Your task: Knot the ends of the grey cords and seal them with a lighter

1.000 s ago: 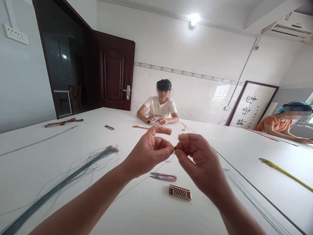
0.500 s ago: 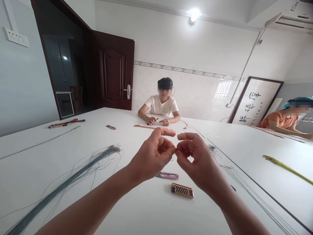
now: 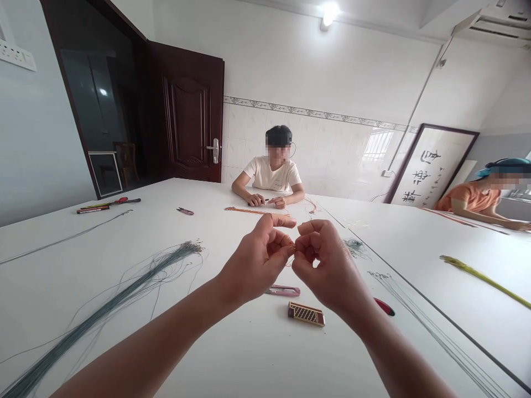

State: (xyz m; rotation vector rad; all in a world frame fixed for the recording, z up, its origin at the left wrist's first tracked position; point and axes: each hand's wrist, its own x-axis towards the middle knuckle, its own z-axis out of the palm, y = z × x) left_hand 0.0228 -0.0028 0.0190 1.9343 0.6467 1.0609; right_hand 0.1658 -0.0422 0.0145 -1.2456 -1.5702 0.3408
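Note:
Above the middle of the white table (image 3: pixel 232 354), my left hand (image 3: pixel 265 257) and my right hand (image 3: pixel 321 257) meet fingertip to fingertip. Each pinches with thumb and forefinger at one spot, where a tiny orange-gold bit shows; it is too small to name. Below the hands lie pink-handled thread snips (image 3: pixel 286 291), partly covered by my left hand, and a patterned lighter (image 3: pixel 306 314). A dark red object (image 3: pixel 384 307) shows beside my right forearm.
A bundle of grey-green cords (image 3: pixel 136 282) lies on the left, with loose strands about it. Thin cords (image 3: pixel 427 320) and a yellow-green bundle (image 3: pixel 485 276) lie on the right. Small snips (image 3: pixel 185 211) and orange cords (image 3: pixel 249 211) are farther off. Two people sit beyond.
The view has shifted slightly, so things sit a little farther left and higher. My hands stay pinched together, my right fingers curled a bit closer. More of the dark red object shows.

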